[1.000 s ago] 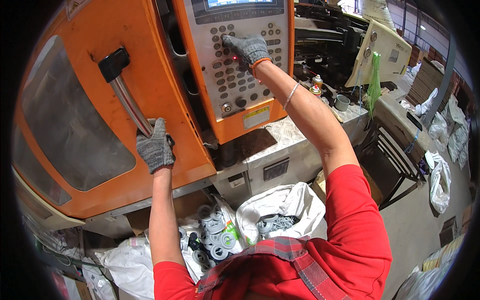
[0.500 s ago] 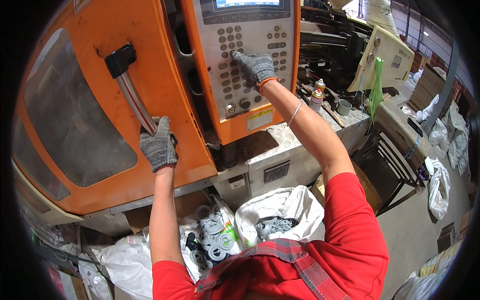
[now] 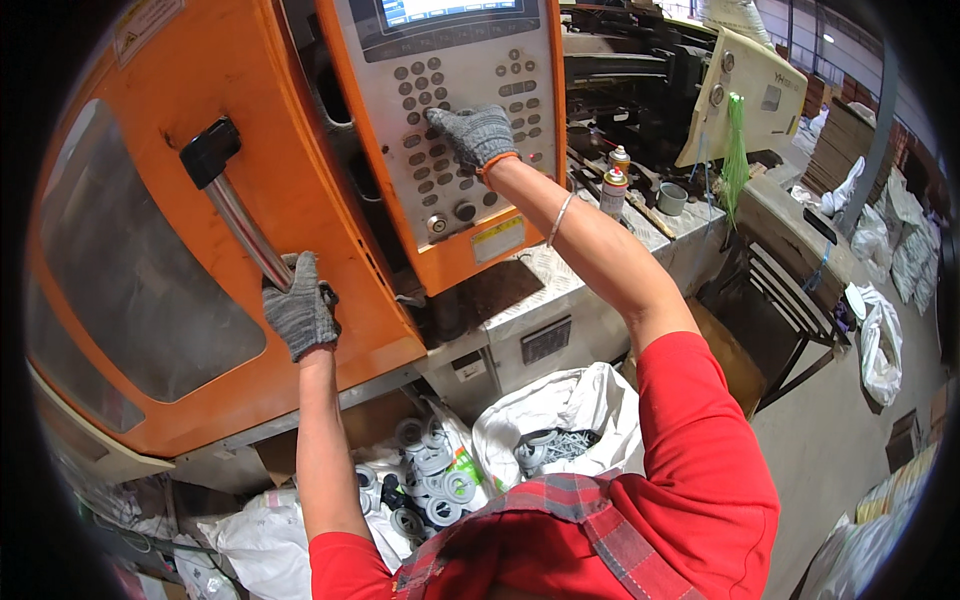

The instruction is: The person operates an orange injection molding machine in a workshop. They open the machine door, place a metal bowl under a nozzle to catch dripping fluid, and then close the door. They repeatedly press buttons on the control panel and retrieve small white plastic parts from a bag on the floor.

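My left hand (image 3: 300, 308), in a grey knit glove, is closed around the lower end of a curved metal door handle (image 3: 250, 228) with a black upper mount. That handle is fixed to the orange machine door (image 3: 300, 195), which has a dark window. My right hand (image 3: 476, 138), gloved in grey with an orange cuff, reaches up to a control panel (image 3: 385, 70) with rows of round grey buttons. One finger stretches out and its tip is at the buttons; the other fingers are partly hidden under the hand. Nothing shows in the right hand.
Below the machine stand a white sack (image 3: 500, 425) with grey parts and a heap of grey plastic rings (image 3: 435, 485). Spray cans (image 3: 613, 190) and a metal cup (image 3: 671, 199) stand on the ledge at right. A black chair-like frame (image 3: 765, 310) stands beyond.
The view has shifted slightly, so the machine and panel appear farther left. My left hand stays on the handle and my right hand stays at the buttons.
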{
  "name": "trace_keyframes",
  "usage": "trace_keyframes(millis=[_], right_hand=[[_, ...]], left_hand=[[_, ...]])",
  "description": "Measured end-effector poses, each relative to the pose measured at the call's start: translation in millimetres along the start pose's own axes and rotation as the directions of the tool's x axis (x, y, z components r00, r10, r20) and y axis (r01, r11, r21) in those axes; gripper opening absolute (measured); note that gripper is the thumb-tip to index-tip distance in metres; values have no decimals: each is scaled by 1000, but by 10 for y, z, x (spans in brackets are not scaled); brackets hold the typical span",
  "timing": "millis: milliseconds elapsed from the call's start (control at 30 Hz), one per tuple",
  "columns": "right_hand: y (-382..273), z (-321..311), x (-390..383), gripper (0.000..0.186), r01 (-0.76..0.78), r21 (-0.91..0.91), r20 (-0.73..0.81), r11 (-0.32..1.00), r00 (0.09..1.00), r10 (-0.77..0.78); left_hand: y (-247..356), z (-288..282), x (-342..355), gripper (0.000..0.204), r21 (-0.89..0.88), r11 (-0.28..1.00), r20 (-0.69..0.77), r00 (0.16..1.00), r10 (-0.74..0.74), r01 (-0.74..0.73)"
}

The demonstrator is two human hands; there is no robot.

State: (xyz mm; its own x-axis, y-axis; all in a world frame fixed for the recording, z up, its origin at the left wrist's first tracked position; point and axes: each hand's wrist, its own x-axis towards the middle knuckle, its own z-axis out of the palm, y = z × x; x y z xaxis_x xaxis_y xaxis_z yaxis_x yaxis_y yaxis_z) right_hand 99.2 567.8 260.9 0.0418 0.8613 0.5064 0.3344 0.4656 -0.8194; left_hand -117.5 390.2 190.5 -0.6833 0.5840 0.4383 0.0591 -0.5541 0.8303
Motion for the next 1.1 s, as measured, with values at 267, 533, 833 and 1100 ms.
trace_keyframes(millis=[267,533,833,1100], right_hand=[[-47,-49,-59,51,17,43,26,999,1000,-18],[346,-397,276,56,47,-83,-42,995,998,-51],[638,-703,1030,62,-136,260,-198,956,962,190],[61,-840,558,32,-301,629,142,717,951,275]], left_hand=[[-31,-22,35,15,19,1000,-17,1000,-2,3],[-46,-31,35,17,46,999,-32,999,-1,2],[42,57,-23,16,31,999,-24,999,-27,28],[35,-5,-16,15,17,1000,5,1000,8,-8]])
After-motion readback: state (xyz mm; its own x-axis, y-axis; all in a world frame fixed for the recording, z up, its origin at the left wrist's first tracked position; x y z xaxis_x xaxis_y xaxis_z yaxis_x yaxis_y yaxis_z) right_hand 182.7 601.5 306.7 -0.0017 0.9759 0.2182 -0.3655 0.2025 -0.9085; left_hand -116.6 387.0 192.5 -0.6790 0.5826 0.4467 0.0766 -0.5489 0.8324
